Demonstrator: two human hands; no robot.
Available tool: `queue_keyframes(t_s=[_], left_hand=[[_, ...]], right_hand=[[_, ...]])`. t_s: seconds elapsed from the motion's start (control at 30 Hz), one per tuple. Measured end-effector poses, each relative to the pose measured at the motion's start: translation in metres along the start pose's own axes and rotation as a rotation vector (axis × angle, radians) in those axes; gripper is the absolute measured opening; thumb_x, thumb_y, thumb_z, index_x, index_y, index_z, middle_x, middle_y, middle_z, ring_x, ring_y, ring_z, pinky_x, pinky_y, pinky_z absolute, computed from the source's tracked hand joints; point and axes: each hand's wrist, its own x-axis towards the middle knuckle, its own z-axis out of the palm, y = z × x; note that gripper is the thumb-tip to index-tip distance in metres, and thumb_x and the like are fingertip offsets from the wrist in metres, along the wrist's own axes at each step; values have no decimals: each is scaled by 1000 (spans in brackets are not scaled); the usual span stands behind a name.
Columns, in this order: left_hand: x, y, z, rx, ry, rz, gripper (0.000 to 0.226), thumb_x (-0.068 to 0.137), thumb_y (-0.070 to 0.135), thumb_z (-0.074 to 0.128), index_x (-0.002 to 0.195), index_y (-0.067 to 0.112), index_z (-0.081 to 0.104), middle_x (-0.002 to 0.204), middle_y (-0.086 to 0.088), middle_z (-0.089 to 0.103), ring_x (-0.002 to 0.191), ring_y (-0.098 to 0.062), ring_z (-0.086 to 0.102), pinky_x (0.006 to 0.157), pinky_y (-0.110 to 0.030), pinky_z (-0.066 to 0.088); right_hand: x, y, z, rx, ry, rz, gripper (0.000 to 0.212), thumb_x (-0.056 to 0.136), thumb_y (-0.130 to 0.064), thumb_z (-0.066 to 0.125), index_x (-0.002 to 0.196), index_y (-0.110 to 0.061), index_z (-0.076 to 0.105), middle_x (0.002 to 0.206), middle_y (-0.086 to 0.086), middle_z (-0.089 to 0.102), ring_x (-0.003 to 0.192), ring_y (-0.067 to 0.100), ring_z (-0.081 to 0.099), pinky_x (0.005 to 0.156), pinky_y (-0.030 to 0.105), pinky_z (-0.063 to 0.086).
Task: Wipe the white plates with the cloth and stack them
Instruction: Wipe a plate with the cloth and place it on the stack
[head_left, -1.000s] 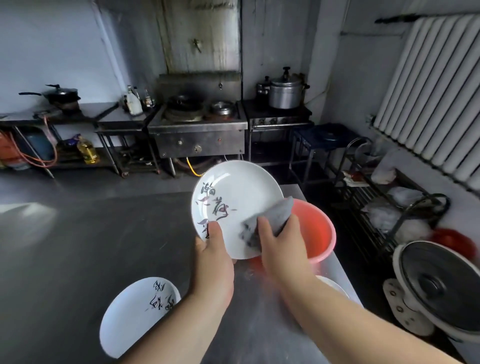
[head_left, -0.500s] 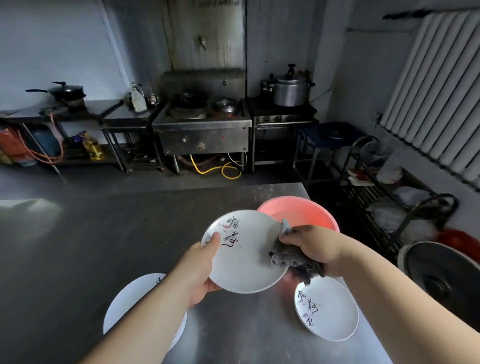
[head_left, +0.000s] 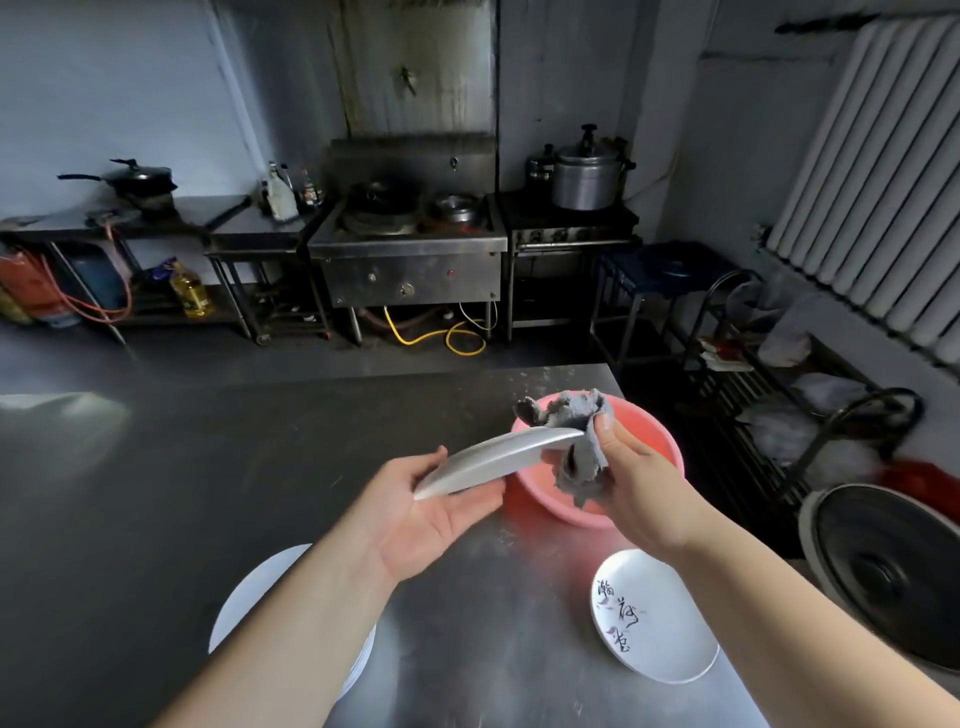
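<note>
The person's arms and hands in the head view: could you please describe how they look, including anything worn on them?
Both forearms are bare all the way to the bottom edge of the picture, with no sleeves in view. The left hand and the right hand wear no gloves, and no rings, watch or bracelets show. No markings or cables are visible on either arm.

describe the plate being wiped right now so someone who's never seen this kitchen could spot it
Start at the steel table and find the pink basin near its far right corner. Just in front of it, the held plate is up in the air, gripped by the left hand with the grey cloth wrapped over its far rim. Unlike the two other plates lying on the table, it is tilted nearly edge-on.
</note>
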Motion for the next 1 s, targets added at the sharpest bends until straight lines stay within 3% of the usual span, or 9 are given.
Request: queue_keyframes(t_s=[0.07, 0.17, 0.23, 0.3, 0.37, 0.43, 0.6, 0.8, 1.0], left_hand=[[-2, 3, 0, -14, 20, 83, 35, 107, 14, 52, 125, -14, 60, 115, -29, 73, 97, -39, 77, 76, -47, 67], [-5, 3, 0, 183, -3, 203, 35, 106, 11, 52, 139, 1, 59, 131, -19, 71, 120, -34, 69, 105, -48, 54], [-8, -1, 4, 270, -55, 280, 38, 105, 7, 51, 143, 9, 56, 137, -19, 68, 124, -36, 66, 104, -52, 52], [-12, -8, 11, 274, -128, 317, 39, 105, 9, 52, 143, 12, 56, 136, -19, 68, 123, -36, 68, 102, -51, 53], [-15, -13, 19, 221, -182, 353, 39, 104, 14, 53, 143, 13, 57, 136, -18, 69, 123, -34, 69, 102, -50, 54], [-14, -15, 23, 191, -179, 413, 36, 106, 14, 51, 141, 13, 58, 136, -18, 69, 124, -32, 68, 101, -48, 55], [-13, -9, 23, 96, -143, 457, 27, 107, 13, 51, 130, 12, 66, 125, -21, 73, 113, -34, 74, 79, -39, 64], [-19, -14, 31, 254, -330, 476, 46, 100, 6, 52, 145, 11, 58, 143, -16, 64, 134, -30, 62, 110, -44, 53], [-21, -9, 20, 172, -291, 504, 43, 104, 14, 46, 146, 7, 53, 142, -22, 64, 132, -38, 62, 109, -53, 46]], right_hand=[[-1, -6, 0, -45, 30, -8, 64, 93, -83, 45, 107, -30, 76, 87, -2, 71, 82, 16, 64, 88, 40, 48], [-5, -27, 5, -267, 111, -39, 73, 84, -96, 35, 100, -36, 73, 77, -8, 69, 74, 15, 63, 78, 31, 48], [-11, -43, 21, -433, 91, -100, 67, 92, -89, 25, 126, -47, 64, 118, -21, 72, 117, 13, 66, 102, 30, 49], [-12, -53, 41, -779, 21, -216, 61, 103, -71, 21, 155, -45, 37, 163, -25, 37, 159, 15, 20, 128, 37, 22], [-10, -57, 62, -1127, 16, -287, 66, 110, -53, 23, 168, -23, 16, 176, -4, 4, 162, 23, -9, 131, 42, 5], [-15, -60, 78, -1244, 66, -306, 70, 112, -48, 25, 168, -11, 5, 175, 9, -11, 160, 28, -18, 131, 45, -1], [-42, -37, 98, -1284, -44, -641, 78, 109, -57, 22, 166, -4, 14, 175, 14, 4, 163, 30, -4, 132, 49, 10], [-2, -74, 73, -1272, 162, -490, 79, 107, -55, 18, 166, -2, 7, 174, 15, -8, 162, 30, -11, 131, 49, 5], [-24, -31, 76, -1284, 80, -681, 71, 111, -45, 33, 165, -1, 19, 175, 13, 5, 163, 29, -1, 130, 51, 15]])
